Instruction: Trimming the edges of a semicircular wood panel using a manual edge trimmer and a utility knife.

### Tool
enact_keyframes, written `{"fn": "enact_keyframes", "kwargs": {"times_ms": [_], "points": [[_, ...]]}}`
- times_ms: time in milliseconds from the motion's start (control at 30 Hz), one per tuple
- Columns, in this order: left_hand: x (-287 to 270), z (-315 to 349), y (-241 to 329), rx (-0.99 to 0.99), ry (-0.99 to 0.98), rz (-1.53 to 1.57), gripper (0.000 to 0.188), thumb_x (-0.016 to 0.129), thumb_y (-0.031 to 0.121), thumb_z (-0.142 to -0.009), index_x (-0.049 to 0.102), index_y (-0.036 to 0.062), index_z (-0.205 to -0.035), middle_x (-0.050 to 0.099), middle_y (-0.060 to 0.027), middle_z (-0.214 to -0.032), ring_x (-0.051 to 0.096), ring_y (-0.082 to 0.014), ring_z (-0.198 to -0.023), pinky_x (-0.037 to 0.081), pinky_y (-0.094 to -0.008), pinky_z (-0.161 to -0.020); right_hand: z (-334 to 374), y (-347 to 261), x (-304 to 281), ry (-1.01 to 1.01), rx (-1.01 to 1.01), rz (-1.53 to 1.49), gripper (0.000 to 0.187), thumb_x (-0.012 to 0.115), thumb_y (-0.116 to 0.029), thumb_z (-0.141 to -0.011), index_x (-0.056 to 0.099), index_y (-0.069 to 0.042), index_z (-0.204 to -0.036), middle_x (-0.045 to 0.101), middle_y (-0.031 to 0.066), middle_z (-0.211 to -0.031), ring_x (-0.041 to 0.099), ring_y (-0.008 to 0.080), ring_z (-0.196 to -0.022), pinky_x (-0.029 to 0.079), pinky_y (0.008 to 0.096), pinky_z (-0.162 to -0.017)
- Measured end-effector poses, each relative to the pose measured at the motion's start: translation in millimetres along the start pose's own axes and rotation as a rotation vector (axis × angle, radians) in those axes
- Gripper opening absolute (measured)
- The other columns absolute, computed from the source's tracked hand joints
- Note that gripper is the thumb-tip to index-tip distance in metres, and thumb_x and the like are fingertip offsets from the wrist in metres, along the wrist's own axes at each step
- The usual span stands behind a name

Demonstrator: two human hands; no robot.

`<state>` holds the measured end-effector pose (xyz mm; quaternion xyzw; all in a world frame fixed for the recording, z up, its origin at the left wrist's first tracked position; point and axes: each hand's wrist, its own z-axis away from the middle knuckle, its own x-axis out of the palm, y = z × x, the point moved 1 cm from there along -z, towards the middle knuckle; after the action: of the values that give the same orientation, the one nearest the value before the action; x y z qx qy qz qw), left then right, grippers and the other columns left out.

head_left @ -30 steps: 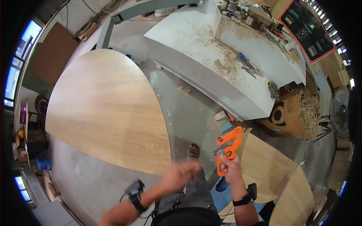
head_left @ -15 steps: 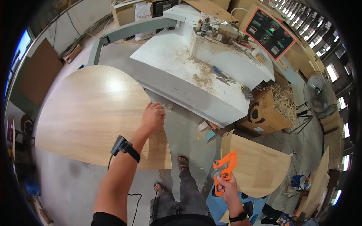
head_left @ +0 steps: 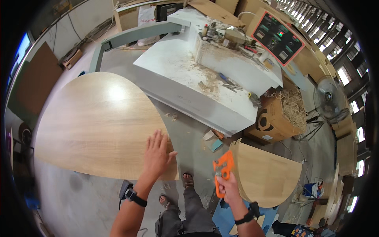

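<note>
In the head view, we are holding our left hand (head_left: pixel 156 156) empty and splayed over the large rounded pale-wood board (head_left: pixel 94 126), contact unclear; right of that board, our right hand (head_left: pixel 229 188) is clasping an orange metal-fitted hand tool (head_left: pixel 226 162), partly hiding it.

My left hand (head_left: pixel 156 152) is opening out, fingers spread on the wood-grain panel (head_left: pixel 98 126), lower along its right side than half a second ago, when the fingers were curling at the edge. My right hand (head_left: pixel 229 187) is shifting the orange tool (head_left: pixel 227 161) leftward. Since a second ago, my left foot (head_left: pixel 164 200) and flowered cloth (head_left: pixel 303 231) are coming into view.
</note>
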<state>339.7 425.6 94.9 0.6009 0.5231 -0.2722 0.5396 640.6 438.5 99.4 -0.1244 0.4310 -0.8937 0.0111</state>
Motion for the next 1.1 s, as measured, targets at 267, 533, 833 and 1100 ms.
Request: {"fn": "enact_keyframes", "kwargs": {"times_ms": [267, 533, 833, 1100], "points": [[4, 101, 75, 0.243, -0.191, 0.537, 0.036, 0.072, 0.024, -0.084, 0.066, 0.0041, -0.113, 0.065, -0.0130, -0.121, 0.059, -0.0267, -0.119, 0.035, -0.0473, -0.110, -126, -36, 144, -0.263, -0.139, -0.029, 0.030, 0.069, -0.010, -0.088, 0.049, -0.007, -0.110, 0.058, -0.0006, -0.080, 0.044, 0.0033, -0.050, 0.031, 0.0181, -0.041], [7, 162, 11, -1.278, 0.289, 1.356, 0.040, 0.056, 0.031, -0.098, 0.051, 0.0041, -0.127, 0.061, -0.0093, -0.127, 0.059, -0.0237, -0.113, 0.045, -0.0412, -0.100, -183, -30, 202, -0.339, -0.256, 0.125, 0.030, 0.069, -0.008, -0.086, 0.047, -0.006, -0.107, 0.057, -0.0004, -0.084, 0.042, 0.0030, -0.053, 0.034, 0.0196, -0.046], [-7, 125, -24, -1.268, 0.359, 1.680, 0.049, 0.056, 0.033, -0.099, 0.043, 0.0013, -0.134, 0.058, -0.0125, -0.124, 0.063, -0.0263, -0.108, 0.057, -0.0392, -0.084, -224, -39, 236, -0.377, -0.259, 0.189, 0.036, 0.071, -0.012, -0.084, 0.049, -0.005, -0.111, 0.056, -0.0007, -0.086, 0.043, 0.0037, -0.059, 0.036, 0.0205, -0.049], [-11, 112, -28, -1.272, 0.146, 1.797, 0.049, 0.053, 0.033, -0.101, 0.043, 0.0053, -0.139, 0.053, -0.0105, -0.138, 0.052, -0.0277, -0.126, 0.043, -0.0460, -0.106, -200, -26, 208, -0.368, -0.325, 0.191, 0.035, 0.068, -0.012, -0.087, 0.049, -0.001, -0.114, 0.059, 0.0038, -0.101, 0.056, 0.0092, -0.084, 0.048, 0.0258, -0.074]]}}
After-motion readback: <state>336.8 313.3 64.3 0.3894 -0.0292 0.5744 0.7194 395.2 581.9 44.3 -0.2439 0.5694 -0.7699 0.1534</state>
